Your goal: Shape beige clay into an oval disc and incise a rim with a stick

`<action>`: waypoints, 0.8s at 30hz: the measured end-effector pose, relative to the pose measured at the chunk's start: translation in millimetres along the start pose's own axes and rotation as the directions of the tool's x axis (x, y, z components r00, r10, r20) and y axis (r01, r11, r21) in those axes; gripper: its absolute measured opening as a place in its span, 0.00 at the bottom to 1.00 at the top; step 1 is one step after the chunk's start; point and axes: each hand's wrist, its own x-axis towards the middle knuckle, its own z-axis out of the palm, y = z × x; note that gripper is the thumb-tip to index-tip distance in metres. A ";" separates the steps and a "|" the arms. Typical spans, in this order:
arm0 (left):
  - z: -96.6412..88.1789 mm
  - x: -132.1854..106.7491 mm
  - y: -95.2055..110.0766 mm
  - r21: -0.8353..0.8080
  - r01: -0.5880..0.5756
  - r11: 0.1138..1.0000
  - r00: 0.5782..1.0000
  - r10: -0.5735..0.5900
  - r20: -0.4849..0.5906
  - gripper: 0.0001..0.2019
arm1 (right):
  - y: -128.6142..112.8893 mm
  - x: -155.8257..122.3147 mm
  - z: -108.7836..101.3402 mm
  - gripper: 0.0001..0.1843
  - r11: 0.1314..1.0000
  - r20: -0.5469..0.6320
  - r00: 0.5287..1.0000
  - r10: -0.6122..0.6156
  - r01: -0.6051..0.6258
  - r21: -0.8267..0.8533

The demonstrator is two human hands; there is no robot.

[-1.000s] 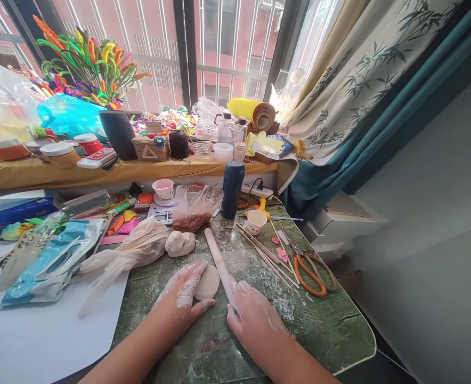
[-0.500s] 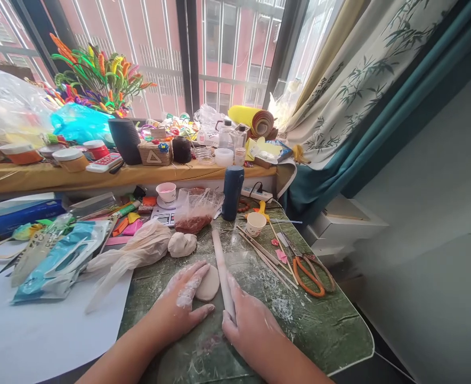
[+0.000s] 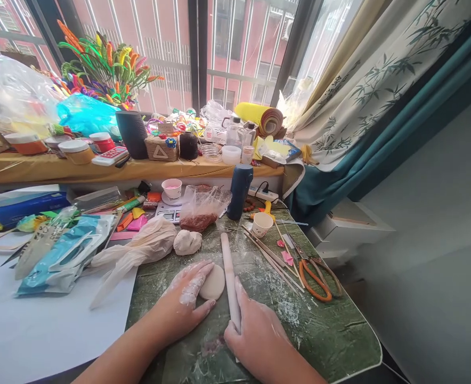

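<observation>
A flattened pale disc of dough or clay [image 3: 212, 283] lies on the green tabletop. My left hand [image 3: 191, 290], dusted with white powder, rests against its left side, fingers stretched over the edge and thumb spread below it. Just right of the disc, apart from it, a pale wooden rolling pin [image 3: 228, 266] points away from me. My right hand [image 3: 255, 325] is closed around the pin's near part. Beyond my left hand sits a rough lump of the same pale material [image 3: 187, 242], beside a crumpled plastic bag [image 3: 151, 242].
To the right lie thin wooden sticks [image 3: 273, 258], orange-handled scissors [image 3: 315, 280] and a paper cup [image 3: 261, 224]. Behind stand a dark blue cylinder [image 3: 240, 192] and a bag of reddish-brown material [image 3: 199, 218]. White paper [image 3: 71, 325] covers the left side; the table's edge [image 3: 379, 341] is at right.
The whole view has shifted slightly, so everything sits a little further right. Both hands keep nearly the same places at the disc and the rolling pin.
</observation>
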 end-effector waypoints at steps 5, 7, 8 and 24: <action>4.5 2.7 1.6 0.012 0.029 0.999 1.000 -0.029 0.010 0.38 | 16.7 12.6 -10.2 0.44 0.998 -0.031 0.999 0.033 -0.034 -0.045; 3.2 4.9 1.5 0.008 0.026 1.000 0.999 -0.026 0.039 0.37 | 26.0 18.6 -14.6 0.41 0.998 -0.060 0.998 0.037 -0.040 -0.057; 1.8 5.9 1.3 0.006 0.017 1.000 0.998 -0.017 0.058 0.37 | 30.1 20.9 -16.0 0.40 0.998 -0.070 0.997 0.026 -0.030 -0.058; 25.9 36.6 34.6 0.085 0.162 0.983 0.986 -0.158 -0.053 0.22 | 31.8 22.6 -17.4 0.41 0.992 -0.068 0.994 -0.085 0.078 -0.101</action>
